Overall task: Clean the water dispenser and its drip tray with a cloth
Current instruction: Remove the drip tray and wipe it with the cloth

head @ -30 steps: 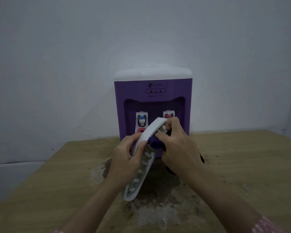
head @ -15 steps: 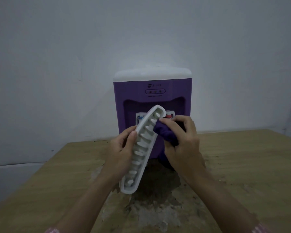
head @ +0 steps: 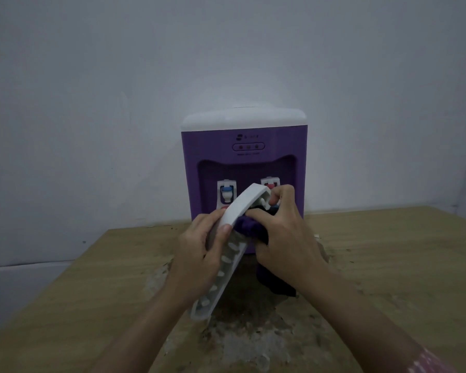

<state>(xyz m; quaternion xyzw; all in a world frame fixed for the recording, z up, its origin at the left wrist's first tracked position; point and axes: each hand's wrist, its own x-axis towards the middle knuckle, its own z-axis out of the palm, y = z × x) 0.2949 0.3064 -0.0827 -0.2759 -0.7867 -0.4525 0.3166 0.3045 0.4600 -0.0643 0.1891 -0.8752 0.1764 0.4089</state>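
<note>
A purple water dispenser point(head: 242, 154) with a white top stands at the back of the wooden table, with a blue tap point(head: 227, 193) and a red tap behind my fingers. My left hand point(head: 199, 254) grips the white slotted drip tray point(head: 218, 267), held up on edge and tilted in front of the dispenser. My right hand point(head: 285, 238) holds a dark purple cloth point(head: 249, 228) bunched against the tray's upper part. The cloth's loose end hangs down below my right wrist.
The wooden table point(head: 388, 254) has a worn, flaking patch point(head: 242, 343) under my hands. A plain grey wall rises behind the dispenser. The table's left edge runs diagonally at the lower left.
The tray has turned so its white rim faces me more and has dropped slightly. My right hand with the cloth has slid down along the tray from its top end.
</note>
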